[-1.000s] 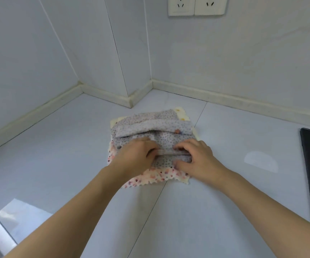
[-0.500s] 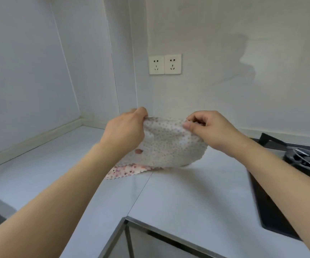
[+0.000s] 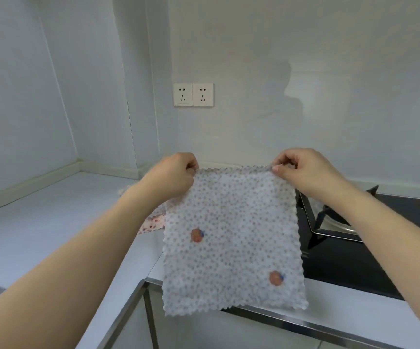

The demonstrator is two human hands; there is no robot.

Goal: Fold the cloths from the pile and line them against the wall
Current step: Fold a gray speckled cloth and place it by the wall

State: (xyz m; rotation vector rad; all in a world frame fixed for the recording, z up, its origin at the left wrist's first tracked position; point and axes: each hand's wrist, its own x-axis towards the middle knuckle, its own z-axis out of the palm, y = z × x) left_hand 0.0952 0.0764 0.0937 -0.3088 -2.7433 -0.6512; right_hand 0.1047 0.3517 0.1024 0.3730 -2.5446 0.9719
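Dotted cloth (image 3: 231, 238) hangs flat over the tabletop (image 3: 40, 222) edge | your left hand (image 3: 176, 172) and right hand (image 3: 304, 170) pinch its top corners | pile (image 3: 153, 220) behind your left forearm | stove (image 3: 355, 235) just right | bare tabletop left

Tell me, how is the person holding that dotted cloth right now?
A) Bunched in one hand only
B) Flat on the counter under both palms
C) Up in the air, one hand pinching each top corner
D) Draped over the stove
C: the left hand and the right hand each pinch a top corner of the dotted cloth, which hangs open in front of the counter.
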